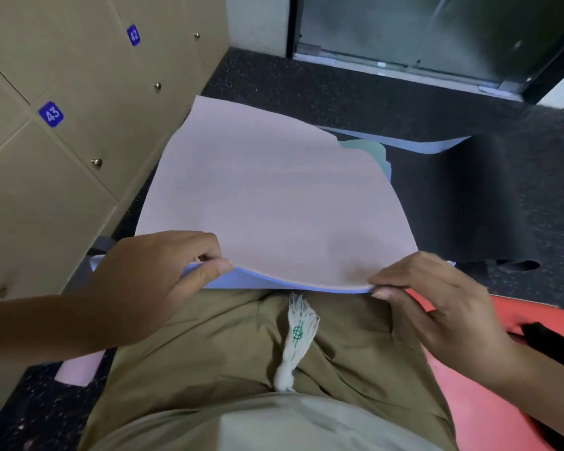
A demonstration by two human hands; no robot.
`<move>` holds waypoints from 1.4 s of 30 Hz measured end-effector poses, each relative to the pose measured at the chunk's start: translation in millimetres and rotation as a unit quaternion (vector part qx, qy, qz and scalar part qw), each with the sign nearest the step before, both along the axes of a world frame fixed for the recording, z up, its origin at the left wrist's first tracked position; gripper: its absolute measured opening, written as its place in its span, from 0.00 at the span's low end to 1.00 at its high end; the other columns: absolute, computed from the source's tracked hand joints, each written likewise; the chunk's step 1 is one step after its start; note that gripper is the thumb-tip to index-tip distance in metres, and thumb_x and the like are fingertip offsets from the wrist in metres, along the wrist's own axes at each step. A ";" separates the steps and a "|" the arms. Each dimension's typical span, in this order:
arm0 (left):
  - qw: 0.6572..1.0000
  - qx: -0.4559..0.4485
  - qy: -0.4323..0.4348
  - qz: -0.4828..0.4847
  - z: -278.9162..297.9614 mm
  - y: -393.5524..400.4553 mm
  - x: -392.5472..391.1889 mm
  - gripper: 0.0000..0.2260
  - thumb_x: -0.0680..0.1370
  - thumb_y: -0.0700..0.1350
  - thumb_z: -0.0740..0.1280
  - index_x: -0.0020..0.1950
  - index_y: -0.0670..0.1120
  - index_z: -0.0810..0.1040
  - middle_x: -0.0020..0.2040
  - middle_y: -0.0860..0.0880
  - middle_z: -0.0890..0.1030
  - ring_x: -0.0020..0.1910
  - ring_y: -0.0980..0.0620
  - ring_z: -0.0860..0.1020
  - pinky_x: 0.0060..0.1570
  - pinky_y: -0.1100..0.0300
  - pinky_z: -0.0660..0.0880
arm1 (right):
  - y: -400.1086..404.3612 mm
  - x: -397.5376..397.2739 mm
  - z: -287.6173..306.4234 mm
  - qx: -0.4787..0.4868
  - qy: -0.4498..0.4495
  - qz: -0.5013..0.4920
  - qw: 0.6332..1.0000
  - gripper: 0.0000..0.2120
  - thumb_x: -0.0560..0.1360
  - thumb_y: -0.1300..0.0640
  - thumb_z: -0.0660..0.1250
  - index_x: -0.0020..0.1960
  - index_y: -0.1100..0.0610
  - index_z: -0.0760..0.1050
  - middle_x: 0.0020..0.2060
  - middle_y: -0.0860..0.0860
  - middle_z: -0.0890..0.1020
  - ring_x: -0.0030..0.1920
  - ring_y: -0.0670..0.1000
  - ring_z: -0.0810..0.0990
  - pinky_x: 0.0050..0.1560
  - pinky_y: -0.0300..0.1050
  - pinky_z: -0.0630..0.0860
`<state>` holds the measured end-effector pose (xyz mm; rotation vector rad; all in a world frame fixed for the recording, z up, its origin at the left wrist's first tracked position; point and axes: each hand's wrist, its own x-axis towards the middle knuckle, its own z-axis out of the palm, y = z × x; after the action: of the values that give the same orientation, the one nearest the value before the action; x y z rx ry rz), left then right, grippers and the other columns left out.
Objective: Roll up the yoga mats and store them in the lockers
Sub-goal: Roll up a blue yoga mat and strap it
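Yoga mat (274,196) near edge pinched by both hands, left hand (150,281) at 9 o'clock, right hand (437,304) at 3 (thumbs under), so curl it tight and even.

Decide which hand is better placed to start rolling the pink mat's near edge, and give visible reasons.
Neither clearly: the left hand and right hand each pinch a near corner of the pink mat, so rolling likely needs both.
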<state>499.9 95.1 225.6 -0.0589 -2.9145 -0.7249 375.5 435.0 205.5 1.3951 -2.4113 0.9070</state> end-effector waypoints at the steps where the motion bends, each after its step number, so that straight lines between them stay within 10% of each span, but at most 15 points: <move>1: 1.000 0.015 -0.008 0.006 -1.1 0.1 0.3 0.15 0.80 0.62 0.56 0.39 0.56 0.72 0.35 0.56 0.75 0.35 0.58 0.73 0.39 0.62 0.69 | -2.6 -0.9 0.3 0.002 -0.004 -0.005 1.000 0.09 0.80 0.55 0.68 0.49 0.59 0.84 0.43 0.47 0.84 0.45 0.48 0.81 0.50 0.44 0.75; 9: 0.983 0.118 -0.115 0.078 -8.4 -2.9 -6.0 0.20 0.75 0.71 0.60 0.47 0.56 0.76 0.37 0.57 0.79 0.39 0.54 0.77 0.44 0.54 0.74 | -25.6 -21.9 21.0 0.043 -0.164 -0.026 0.985 0.10 0.80 0.46 0.68 0.45 0.50 0.84 0.40 0.40 0.83 0.42 0.44 0.83 0.42 0.39 0.75; 13: 0.970 0.199 -0.109 0.084 -10.9 -0.1 -10.4 0.08 0.77 0.58 0.69 0.47 0.55 0.77 0.37 0.51 0.79 0.39 0.53 0.77 0.45 0.59 0.74 | -32.9 -33.7 24.8 0.055 -0.256 -0.044 0.964 0.04 0.75 0.54 0.74 0.42 0.48 0.83 0.40 0.42 0.84 0.44 0.48 0.82 0.46 0.37 0.76; 31: 0.989 -0.007 0.100 -0.105 -26.4 -17.6 -38.3 0.09 0.81 0.48 0.64 0.45 0.47 0.80 0.44 0.57 0.78 0.42 0.53 0.74 0.44 0.52 0.72 | -26.2 -50.3 -21.2 -0.005 0.103 0.067 0.992 0.10 0.81 0.51 0.66 0.56 0.57 0.74 0.46 0.55 0.81 0.50 0.57 0.75 0.52 0.53 0.73; 42: 0.958 -0.206 0.151 -0.132 -20.0 -11.5 -32.6 0.29 0.78 0.67 0.64 0.49 0.39 0.79 0.45 0.45 0.79 0.38 0.43 0.75 0.40 0.50 0.69 | -41.8 -45.7 -15.1 0.053 0.198 -0.008 0.979 0.28 0.75 0.40 0.74 0.51 0.67 0.80 0.46 0.60 0.80 0.48 0.61 0.75 0.49 0.55 0.72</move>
<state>467.3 83.7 205.6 -0.5591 -2.7292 -0.1052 329.7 393.2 190.4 1.4296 -2.1871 0.4462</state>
